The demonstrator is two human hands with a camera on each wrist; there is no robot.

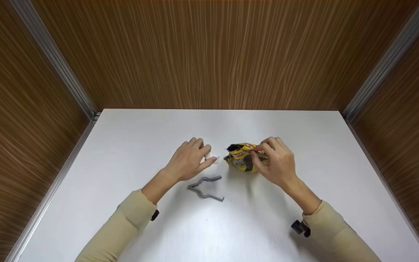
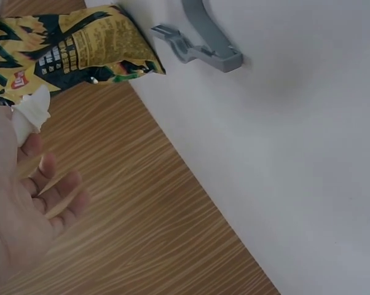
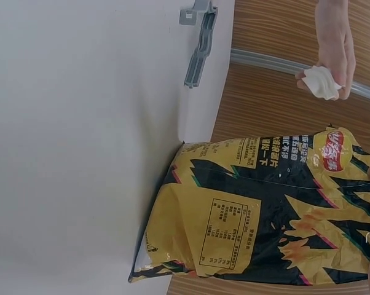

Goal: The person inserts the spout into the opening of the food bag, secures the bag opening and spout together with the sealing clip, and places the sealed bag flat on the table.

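Note:
My left hand [image 1: 187,160] pinches a crumpled white tissue [image 3: 321,82] between thumb and fingers, just left of a snack bag. The yellow and black snack bag [image 3: 265,209] stands upright on the table, its torn mouth gaping toward the left hand in the head view. At the bag's top edge, my right hand [image 1: 276,162] pinches the wrapper between thumb and fingers. Nearer to me than the tissue lies a grey bag clip [image 1: 205,195], its two arms spread in a V pointing right. The bag's contents are hidden.
The white table [image 1: 209,233] is enclosed by wood-grain panels [image 1: 209,54] at the back and both sides. Metal rails [image 1: 55,58] run along the panel corners. A small black device [image 1: 299,227] sits by the right sleeve.

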